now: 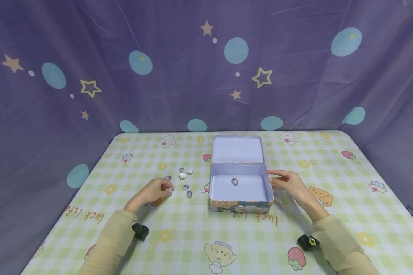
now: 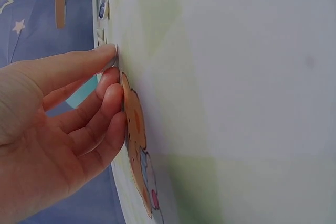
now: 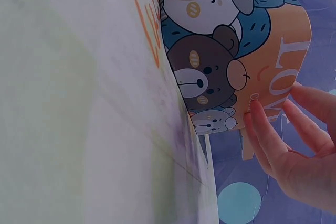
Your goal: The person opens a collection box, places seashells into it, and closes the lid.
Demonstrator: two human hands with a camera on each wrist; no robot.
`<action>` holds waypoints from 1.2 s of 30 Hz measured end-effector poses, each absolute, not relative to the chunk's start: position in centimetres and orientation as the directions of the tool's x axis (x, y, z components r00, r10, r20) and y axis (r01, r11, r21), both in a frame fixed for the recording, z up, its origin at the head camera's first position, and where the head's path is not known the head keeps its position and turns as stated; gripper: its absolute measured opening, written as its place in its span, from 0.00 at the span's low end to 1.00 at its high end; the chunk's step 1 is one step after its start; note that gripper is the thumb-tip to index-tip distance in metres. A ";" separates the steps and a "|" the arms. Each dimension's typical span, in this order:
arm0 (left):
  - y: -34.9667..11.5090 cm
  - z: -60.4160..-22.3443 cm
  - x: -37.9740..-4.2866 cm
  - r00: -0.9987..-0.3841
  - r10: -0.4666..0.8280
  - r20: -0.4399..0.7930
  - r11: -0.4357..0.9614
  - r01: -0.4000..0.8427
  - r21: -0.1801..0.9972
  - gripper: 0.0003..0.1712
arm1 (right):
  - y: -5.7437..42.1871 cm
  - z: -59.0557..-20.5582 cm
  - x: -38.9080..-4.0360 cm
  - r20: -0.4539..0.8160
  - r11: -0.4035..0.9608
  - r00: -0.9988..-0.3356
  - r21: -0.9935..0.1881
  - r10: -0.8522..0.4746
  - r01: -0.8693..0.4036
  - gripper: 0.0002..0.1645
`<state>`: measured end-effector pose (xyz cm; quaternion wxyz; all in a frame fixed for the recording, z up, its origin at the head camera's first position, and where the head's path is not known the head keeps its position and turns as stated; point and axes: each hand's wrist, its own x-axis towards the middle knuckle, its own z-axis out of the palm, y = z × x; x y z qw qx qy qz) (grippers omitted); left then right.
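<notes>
Between the thumb and fingertips of my left hand (image 1: pixel 155 190) is a small pale seashell (image 1: pixel 169 190), pinched close to the tablecloth; its thin edge (image 2: pixel 116 56) shows in the left wrist view. Several other shells (image 1: pixel 182 175) lie scattered just beyond and to the right of that hand. An opened tin box (image 1: pixel 241 206) stands right of them, its lid (image 1: pixel 237 149) tipped back. One purplish shell (image 1: pixel 234 181) lies on the box's floor. My right hand (image 1: pixel 291 186) touches the box's right side with nearly straight fingers, which the right wrist view shows against the printed bear wall (image 3: pixel 207 69).
A green-and-white checked cloth (image 1: pixel 179 236) with cartoon prints covers the table. Purple curtains (image 1: pixel 179 95) with stars and dots hang behind and at both sides. A dark wrist camera (image 1: pixel 140 231) sits at the left sleeve, another (image 1: pixel 308 242) at the right.
</notes>
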<state>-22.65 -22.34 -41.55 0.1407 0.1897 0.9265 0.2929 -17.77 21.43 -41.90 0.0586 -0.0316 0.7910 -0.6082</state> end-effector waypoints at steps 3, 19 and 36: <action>-22.4 -41.6 -22.6 -0.889 0.433 -0.148 0.754 0.267 0.600 0.05 | 21.4 -41.9 -17.8 -0.054 0.264 -0.991 -0.964 -0.121 0.020 0.30; -22.2 -40.9 -22.8 -0.882 0.463 -0.094 0.719 0.311 0.621 0.06 | 21.5 -41.7 -17.7 -0.047 0.257 -0.991 -0.966 -0.125 0.013 0.30; -19.7 -39.1 -22.8 -0.841 0.541 -0.001 0.653 0.420 0.630 0.07 | 21.5 -41.8 -17.8 -0.062 0.256 -0.990 -0.966 -0.129 0.027 0.30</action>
